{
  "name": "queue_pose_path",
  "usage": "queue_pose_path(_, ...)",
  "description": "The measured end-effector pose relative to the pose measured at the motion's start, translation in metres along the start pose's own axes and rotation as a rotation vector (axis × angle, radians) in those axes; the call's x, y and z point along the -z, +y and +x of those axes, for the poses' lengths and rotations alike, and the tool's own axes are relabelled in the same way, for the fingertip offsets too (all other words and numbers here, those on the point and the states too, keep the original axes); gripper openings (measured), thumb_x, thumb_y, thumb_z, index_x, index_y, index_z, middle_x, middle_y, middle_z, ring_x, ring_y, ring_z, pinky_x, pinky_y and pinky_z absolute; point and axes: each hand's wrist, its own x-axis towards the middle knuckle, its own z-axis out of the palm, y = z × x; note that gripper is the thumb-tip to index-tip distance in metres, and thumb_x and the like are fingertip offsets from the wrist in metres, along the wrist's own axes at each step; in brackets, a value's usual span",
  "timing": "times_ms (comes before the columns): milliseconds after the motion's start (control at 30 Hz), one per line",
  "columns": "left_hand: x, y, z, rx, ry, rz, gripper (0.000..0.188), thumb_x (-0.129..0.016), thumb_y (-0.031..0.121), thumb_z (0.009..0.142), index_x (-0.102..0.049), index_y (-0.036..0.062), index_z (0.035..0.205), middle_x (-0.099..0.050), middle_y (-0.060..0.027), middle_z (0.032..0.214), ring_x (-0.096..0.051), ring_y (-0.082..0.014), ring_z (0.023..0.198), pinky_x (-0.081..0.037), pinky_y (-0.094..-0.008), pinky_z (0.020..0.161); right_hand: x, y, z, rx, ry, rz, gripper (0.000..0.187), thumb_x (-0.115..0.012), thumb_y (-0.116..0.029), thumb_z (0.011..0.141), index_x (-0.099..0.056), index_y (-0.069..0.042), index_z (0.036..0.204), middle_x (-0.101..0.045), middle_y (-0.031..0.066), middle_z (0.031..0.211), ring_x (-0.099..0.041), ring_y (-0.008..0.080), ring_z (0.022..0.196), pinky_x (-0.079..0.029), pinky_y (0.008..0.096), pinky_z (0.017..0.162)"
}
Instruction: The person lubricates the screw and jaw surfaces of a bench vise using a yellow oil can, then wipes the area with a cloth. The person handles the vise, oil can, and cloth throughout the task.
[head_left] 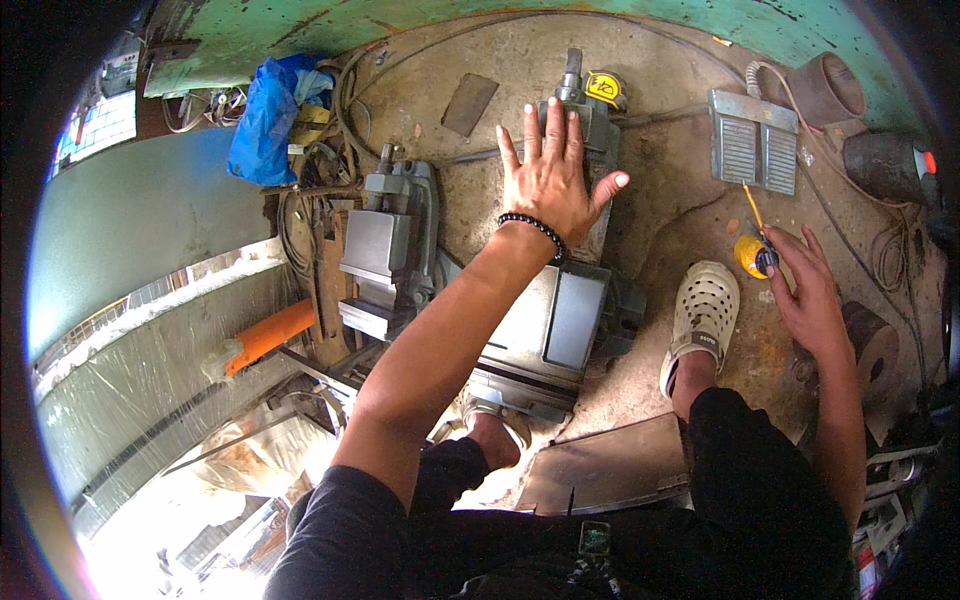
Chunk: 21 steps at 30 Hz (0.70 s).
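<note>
My left hand point(548, 170), fingers spread, lies palm down over the far end of a large grey machine vise point(575, 315) on the floor between my feet. A beaded black bracelet circles that wrist. A yellow tape measure point(604, 88) sits just past my fingertips, by the vise's screw end. At the right, my right hand point(805, 285) has its thumb and fingers closed around a small yellow container point(750, 257) with a black top. A thin yellow tube or stick point(753, 207) points up and away from it. Its lower part is partly hidden by the fingers.
Another grey vise point(378, 245) stands to the left. A double foot pedal point(755, 140) lies at the far right, near a round metal pipe piece point(832, 88) and cables. A blue plastic bag point(265, 120) is at the far left. My clog point(706, 310) is beside the vise.
</note>
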Motion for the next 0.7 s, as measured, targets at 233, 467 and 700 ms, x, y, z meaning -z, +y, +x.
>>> queue_pose_path(233, -0.001, 0.000, 0.009, 0.003, 0.094, 0.037, 0.099, -0.027, 0.084, 0.085, -0.030, 0.0143, 0.155, -0.014, -0.0293, 0.159, -0.008, -0.0486, 0.148, -0.004, -0.0674, 0.115, 0.000, -0.002, -0.001, 0.004, 0.003, -0.018, 0.047, -0.057, 0.000, 0.088, -0.054, -0.003, 0.134, -0.061, 0.0185, 0.129, -0.056, 0.0337, 0.123, -0.022, 0.0518, 0.119)
queue_pose_path(467, -0.003, -0.002, 0.008, 0.097, 0.077, 0.053, 0.097, -0.027, 0.084, 0.085, -0.030, 0.0163, 0.155, -0.011, -0.0261, 0.161, -0.005, -0.0460, 0.149, -0.002, -0.0655, 0.116, 0.000, 0.000, -0.001, -0.006, -0.043, -0.030, 0.046, -0.056, 0.001, 0.089, -0.053, -0.004, 0.135, -0.061, 0.0173, 0.131, -0.056, 0.0324, 0.125, -0.023, 0.0514, 0.119)
queue_pose_path(700, 0.000, -0.020, 0.008, 0.144, 0.088, 0.114, 0.094, -0.030, 0.082, 0.087, -0.032, 0.0162, 0.155, -0.010, -0.0284, 0.160, -0.007, -0.0477, 0.148, -0.005, -0.0668, 0.115, -0.003, -0.003, 0.001, -0.005, -0.020, -0.029, 0.046, -0.057, 0.000, 0.088, -0.054, -0.004, 0.134, -0.061, 0.0189, 0.128, -0.057, 0.0342, 0.122, -0.023, 0.0515, 0.119)
